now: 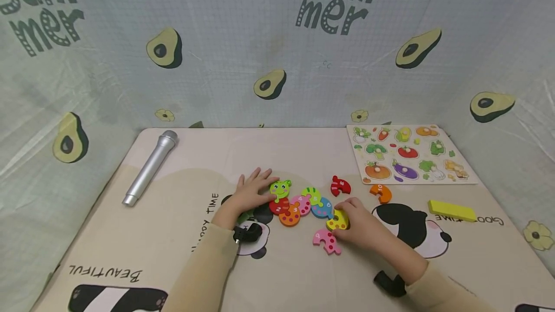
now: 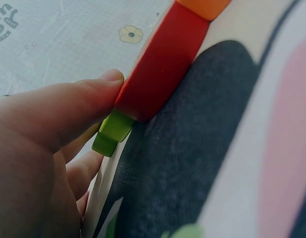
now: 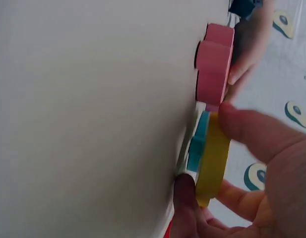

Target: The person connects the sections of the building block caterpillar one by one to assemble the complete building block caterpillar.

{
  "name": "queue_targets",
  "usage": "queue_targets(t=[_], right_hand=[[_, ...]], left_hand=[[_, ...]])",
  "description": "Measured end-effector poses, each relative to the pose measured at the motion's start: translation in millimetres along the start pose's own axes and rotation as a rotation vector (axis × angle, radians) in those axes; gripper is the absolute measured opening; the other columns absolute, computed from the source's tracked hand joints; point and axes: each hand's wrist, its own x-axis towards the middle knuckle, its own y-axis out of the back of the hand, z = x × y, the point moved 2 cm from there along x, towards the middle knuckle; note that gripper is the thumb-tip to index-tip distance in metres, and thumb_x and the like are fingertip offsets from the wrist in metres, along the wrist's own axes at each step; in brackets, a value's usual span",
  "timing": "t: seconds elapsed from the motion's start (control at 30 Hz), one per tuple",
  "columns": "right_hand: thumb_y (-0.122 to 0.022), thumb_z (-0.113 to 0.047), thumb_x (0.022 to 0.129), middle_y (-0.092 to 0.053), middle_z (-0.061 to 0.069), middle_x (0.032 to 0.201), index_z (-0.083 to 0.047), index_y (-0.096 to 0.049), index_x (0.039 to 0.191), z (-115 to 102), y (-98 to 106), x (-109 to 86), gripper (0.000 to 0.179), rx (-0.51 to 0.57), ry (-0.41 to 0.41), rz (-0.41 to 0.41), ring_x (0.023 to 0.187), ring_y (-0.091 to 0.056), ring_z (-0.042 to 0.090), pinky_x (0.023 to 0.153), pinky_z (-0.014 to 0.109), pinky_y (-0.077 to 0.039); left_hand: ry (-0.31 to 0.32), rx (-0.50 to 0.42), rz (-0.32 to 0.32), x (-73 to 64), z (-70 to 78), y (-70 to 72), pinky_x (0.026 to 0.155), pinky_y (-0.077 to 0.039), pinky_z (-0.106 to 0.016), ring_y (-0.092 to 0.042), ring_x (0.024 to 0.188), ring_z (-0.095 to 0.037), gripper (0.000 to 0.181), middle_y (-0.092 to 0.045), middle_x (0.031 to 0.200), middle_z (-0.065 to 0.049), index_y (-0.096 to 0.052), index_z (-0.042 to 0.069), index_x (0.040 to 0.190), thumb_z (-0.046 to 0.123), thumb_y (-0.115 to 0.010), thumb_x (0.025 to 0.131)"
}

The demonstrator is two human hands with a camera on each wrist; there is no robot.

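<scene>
My left hand (image 1: 247, 195) lies with spread fingers beside a row of caterpillar puzzle pieces. Its thumb touches the red piece (image 2: 160, 64) near the green smiling head piece (image 1: 280, 189). After the red come an orange piece (image 1: 289, 216), a pink one (image 1: 302, 204), a green one (image 1: 311, 195) and a blue one (image 1: 322, 208). My right hand (image 1: 362, 223) pinches a yellow spotted piece (image 3: 214, 158) at the row's right end, overlapping the blue piece and slightly tilted. A loose pink piece (image 1: 327, 241) lies just below the yellow one.
A loose red piece (image 1: 340, 186) and a loose orange piece (image 1: 381, 193) lie behind the right hand. Farther right are a vegetable puzzle board (image 1: 416, 150) and a yellow block (image 1: 452, 211). At the back left lies a silver microphone (image 1: 151, 167).
</scene>
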Motion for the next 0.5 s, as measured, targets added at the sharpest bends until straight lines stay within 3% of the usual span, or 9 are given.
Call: queue_targets(t=[0.5], right_hand=[[-0.074,-0.040,0.071,-0.047,0.012,0.124,-0.011,-0.056,0.120,-3.6,-1.1,9.5,0.059,0.003,0.006,0.034,0.108,-0.052,0.025,0.088,0.043,-0.049]], left_hand=[[-0.009,-0.001,0.018,1.8,-1.5,1.6,0.107,0.007,-0.060,-0.003,0.142,-0.027,0.056,-0.022,0.152,-0.001,-0.042,0.025,0.137,0.043,-0.055,0.085]])
